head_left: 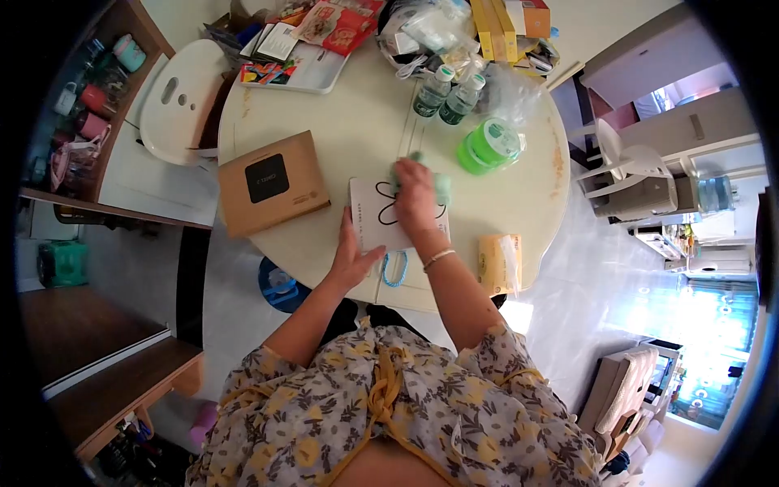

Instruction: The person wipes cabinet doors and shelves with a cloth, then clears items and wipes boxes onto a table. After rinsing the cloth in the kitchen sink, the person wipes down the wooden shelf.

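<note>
While the left hand [355, 258] steadies the lower left edge of a white box [372, 213] with a black flower outline, its fingers spread and slightly bent, the right hand [415, 195] curls around a pale green item [441, 188] over the box's upper right part. Both lie on a cream round table [487, 207], whose surface shows a seam and worn, brownish patches near its rim. A brown carton [274, 185] sits left of the box, and a blue beaded loop [395, 269] lies just below it. To the right are a green-filled tub [488, 147] and a yellow packet [499, 265]; two clear bottles [447, 95] stand farther up, near a white tray [312, 68] under packages and a cluster of bags. Around the table stretches a glossy grey floor [560, 268], with a white chair [185, 101] and an open cabinet [93, 105] at left. Across the room, a sofa [623, 390] stands near bright blue curtains [704, 325].
</note>
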A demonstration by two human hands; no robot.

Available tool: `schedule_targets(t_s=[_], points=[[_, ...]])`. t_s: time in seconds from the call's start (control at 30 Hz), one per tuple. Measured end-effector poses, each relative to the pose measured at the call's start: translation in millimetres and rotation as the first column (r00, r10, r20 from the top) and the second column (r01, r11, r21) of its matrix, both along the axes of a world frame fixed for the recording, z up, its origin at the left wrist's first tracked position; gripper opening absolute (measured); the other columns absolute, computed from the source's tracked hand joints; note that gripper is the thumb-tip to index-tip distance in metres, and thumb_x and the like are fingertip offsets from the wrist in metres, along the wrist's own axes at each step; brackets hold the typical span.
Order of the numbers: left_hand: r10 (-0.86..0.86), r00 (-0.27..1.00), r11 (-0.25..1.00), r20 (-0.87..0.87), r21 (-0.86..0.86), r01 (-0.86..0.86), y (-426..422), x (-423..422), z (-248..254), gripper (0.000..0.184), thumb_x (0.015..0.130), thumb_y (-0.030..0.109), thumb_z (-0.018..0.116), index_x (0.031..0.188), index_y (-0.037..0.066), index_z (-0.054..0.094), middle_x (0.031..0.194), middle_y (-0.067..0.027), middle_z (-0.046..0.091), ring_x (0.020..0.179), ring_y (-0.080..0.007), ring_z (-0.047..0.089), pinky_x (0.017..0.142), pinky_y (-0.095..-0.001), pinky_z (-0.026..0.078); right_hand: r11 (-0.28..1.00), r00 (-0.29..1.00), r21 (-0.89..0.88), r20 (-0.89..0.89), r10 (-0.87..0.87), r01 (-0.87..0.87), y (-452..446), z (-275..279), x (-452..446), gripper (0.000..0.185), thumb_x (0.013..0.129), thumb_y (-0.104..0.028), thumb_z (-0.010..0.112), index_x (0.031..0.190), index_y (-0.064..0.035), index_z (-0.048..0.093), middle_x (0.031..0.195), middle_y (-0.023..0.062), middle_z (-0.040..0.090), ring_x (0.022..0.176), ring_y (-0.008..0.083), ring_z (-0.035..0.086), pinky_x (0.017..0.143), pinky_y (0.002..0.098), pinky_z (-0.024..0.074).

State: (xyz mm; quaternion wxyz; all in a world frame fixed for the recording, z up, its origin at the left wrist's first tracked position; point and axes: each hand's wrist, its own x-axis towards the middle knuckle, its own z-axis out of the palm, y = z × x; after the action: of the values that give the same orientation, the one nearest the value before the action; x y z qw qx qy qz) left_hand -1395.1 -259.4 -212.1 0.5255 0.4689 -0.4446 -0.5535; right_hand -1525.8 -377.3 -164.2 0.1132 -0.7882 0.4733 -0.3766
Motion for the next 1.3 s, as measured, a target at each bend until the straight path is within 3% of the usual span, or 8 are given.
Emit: schedule_targets(t_s=[0.17, 0.27, 0.33, 0.47, 0.67, 0.73, 0.87, 1.3], points=[[0.067, 0.897, 0.997, 0.438, -0.068, -0.041, 5, 3, -12, 0.103, 0.073, 0.008, 0.072, 0.142, -0.004, -0.004, 0.142, -0.0219, 0.021, 0.132, -0.0304, 0.027, 0.107, -0.0382, 0.027, 0.961, 0.966, 0.100, 0.066, 0.251, -0.256, 37, 5, 37, 0.037, 0.066, 0.007, 0.052, 0.102, 0.0003, 0.061, 0.116, 0.0128, 0.056, 0.109, 0.0332, 0.049, 0.095, 0.0391, 0.0418], [-0.036, 0.997, 0.999, -0.066, 0.016, 0.037, 5, 3, -15, 0.103, 0.073, 0.009, 0.072, 0.143, -0.004, -0.002, 0.143, -0.0220, 0.019, 0.132, -0.0295, 0.028, 0.108, -0.0375, 0.027, 0.876, 0.877, 0.060, 0.082, 0.474, -0.479, 39, 8, 30, 0.036, 0.070, 0.004, 0.055, 0.104, -0.0043, 0.062, 0.114, 0.0094, 0.058, 0.108, 0.0314, 0.051, 0.093, 0.0400, 0.0424], [-0.020, 1.000, 0.999, -0.005, 0.042, 0.020, 4, 5, -8, 0.101, 0.073, 0.008, 0.071, 0.143, -0.004, -0.001, 0.144, -0.0210, 0.019, 0.132, -0.0281, 0.028, 0.107, -0.0369, 0.027, 0.887, 0.879, 0.036, -0.120, 0.462, -0.461, 13, 16, 21, 0.034, 0.070, 0.000, 0.056, 0.102, -0.0086, 0.063, 0.112, 0.0074, 0.058, 0.106, 0.0290, 0.053, 0.090, 0.0398, 0.0435], [-0.021, 0.995, 0.999, 0.103, 0.046, 0.016, 1, 5, 3, 0.095, 0.073, 0.004, 0.067, 0.143, -0.003, 0.002, 0.143, -0.0181, 0.022, 0.131, -0.0242, 0.029, 0.106, -0.0348, 0.028, 0.968, 0.919, 0.244, -0.366, 0.145, -0.055, -31, 2, -13, 0.022, 0.076, -0.014, 0.055, 0.095, -0.0143, 0.066, 0.101, 0.0077, 0.063, 0.097, 0.0273, 0.057, 0.085, 0.0403, 0.0435], [-0.057, 0.992, 0.991, 0.115, 0.127, 0.042, -4, 3, 21, 0.092, 0.075, 0.006, 0.066, 0.142, -0.003, 0.005, 0.135, -0.0169, 0.035, 0.125, -0.0241, 0.037, 0.104, -0.0350, 0.030, 0.895, 0.959, 0.401, 0.112, -0.259, 0.195, -14, -16, -92, 0.027, 0.083, -0.014, 0.047, 0.103, -0.0052, 0.063, 0.097, 0.0118, 0.063, 0.088, 0.0275, 0.058, 0.078, 0.0359, 0.0459], [-0.056, 0.991, 0.994, 0.121, 0.101, 0.044, -3, 1, 25, 0.090, 0.076, 0.006, 0.064, 0.143, -0.002, 0.005, 0.134, -0.0159, 0.038, 0.121, -0.0236, 0.041, 0.103, -0.0345, 0.032, 0.712, 0.576, 0.673, 0.669, -0.470, -0.201, 12, -22, -104, 0.034, 0.087, -0.015, 0.043, 0.111, 0.0030, 0.058, 0.096, 0.0097, 0.062, 0.091, 0.0205, 0.056, 0.080, 0.0311, 0.0453], [-0.047, 0.998, 0.981, 0.042, 0.189, 0.039, -2, -3, 45, 0.088, 0.076, 0.005, 0.063, 0.144, 0.002, 0.006, 0.132, -0.0139, 0.039, 0.120, -0.0220, 0.042, 0.100, -0.0335, 0.035, 0.677, 0.671, 0.734, 0.480, -0.565, 0.045, 70, -49, -99, 0.035, 0.086, -0.013, 0.039, 0.108, 0.0055, 0.058, 0.097, 0.0097, 0.059, 0.080, 0.0148, 0.054, 0.070, 0.0283, 0.0452], [0.189, 0.971, 0.899, -0.145, 0.424, -0.112, 17, -39, 35, 0.053, 0.094, 0.025, 0.052, 0.137, 0.005, 0.029, 0.133, -0.0059, 0.043, 0.120, -0.0187, 0.041, 0.100, -0.0360, 0.032, 0.824, 0.740, 0.167, 0.369, -0.562, 0.542, 59, -28, -67, 0.038, 0.083, 0.003, 0.048, 0.122, 0.0019, 0.046, 0.117, 0.0214, 0.045, 0.107, 0.0372, 0.045, 0.094, 0.0405, 0.0371]])
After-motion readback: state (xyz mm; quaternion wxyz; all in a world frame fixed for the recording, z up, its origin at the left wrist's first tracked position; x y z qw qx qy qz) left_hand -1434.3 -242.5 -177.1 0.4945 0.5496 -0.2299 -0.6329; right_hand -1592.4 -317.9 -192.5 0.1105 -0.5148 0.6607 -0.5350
